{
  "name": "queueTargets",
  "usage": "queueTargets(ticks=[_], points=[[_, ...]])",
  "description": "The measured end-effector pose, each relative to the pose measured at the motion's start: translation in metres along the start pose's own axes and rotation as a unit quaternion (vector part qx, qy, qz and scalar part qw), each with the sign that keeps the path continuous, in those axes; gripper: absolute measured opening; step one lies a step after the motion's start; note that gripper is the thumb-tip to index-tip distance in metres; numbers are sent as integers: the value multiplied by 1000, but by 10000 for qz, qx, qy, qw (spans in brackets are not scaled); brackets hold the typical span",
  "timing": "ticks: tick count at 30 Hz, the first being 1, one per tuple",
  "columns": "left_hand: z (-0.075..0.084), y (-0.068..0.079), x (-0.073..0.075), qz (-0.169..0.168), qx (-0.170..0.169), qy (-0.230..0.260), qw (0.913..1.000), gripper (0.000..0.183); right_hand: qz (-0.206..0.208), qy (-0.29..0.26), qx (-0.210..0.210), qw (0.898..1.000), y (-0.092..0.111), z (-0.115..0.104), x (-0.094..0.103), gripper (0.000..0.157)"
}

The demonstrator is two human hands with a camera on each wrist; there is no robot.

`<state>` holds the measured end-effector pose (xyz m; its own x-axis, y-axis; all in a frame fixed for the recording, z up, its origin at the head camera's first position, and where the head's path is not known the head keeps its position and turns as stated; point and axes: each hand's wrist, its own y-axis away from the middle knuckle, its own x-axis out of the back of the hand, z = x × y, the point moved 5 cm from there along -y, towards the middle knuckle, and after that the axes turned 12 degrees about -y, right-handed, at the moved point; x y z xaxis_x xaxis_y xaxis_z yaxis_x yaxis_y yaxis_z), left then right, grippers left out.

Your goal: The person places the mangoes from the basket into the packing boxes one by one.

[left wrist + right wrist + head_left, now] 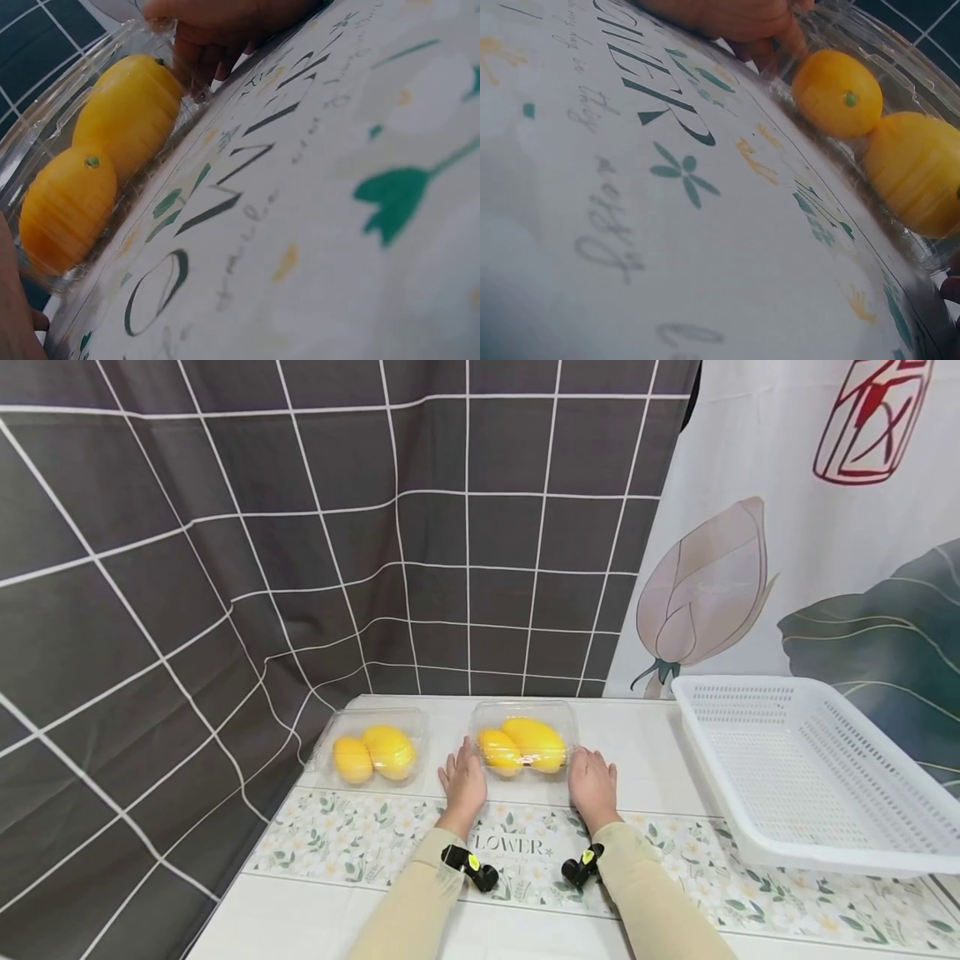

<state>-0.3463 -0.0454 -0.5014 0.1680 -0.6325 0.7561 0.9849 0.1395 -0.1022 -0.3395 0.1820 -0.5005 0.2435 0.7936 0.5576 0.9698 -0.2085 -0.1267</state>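
Observation:
A clear plastic clamshell box [523, 708] with yellow fruits [534, 743] in it sits near the back of the table. My left hand [463, 787] holds its left side and my right hand [592, 787] its right side, fingers at the front corners. In the left wrist view, the right hand [225, 34] is at the box's far corner; two fruits [127, 105] with green stem ends show through the plastic. From the right wrist, the left hand [757, 26] shows its fingertips against the box wall. The thumbs are largely hidden.
Left of the hands, a second clear box [324, 752] with yellow fruits [390, 750] stands by the table's left edge. A white perforated basket [738, 814] stands at the right. Behind the table hang a dark grid curtain [510, 593] and a white cloth with a lotus print.

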Motion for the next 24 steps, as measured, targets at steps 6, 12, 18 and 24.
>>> queueTargets(ticks=[6, 12, 18, 24], points=[[-1, 1, 0, 88, -50, -22, 9999, 54, 76, 23, 18, 10000, 1, 0, -1, 71], [-2, 2, 0, 213, -111, -23, 9997, 53, 93, -50, -94, 9999, 0, 0, 0, 70], [-2, 2, 0, 289, -114, -118, 9994, 54, 47, -44, -86, 9999, 0, 1, 1, 72], [-3, 1, 1, 373, -188, -312, 9986, 53, 43, 4, 1, 10000, 0, 2, 0, 73]])
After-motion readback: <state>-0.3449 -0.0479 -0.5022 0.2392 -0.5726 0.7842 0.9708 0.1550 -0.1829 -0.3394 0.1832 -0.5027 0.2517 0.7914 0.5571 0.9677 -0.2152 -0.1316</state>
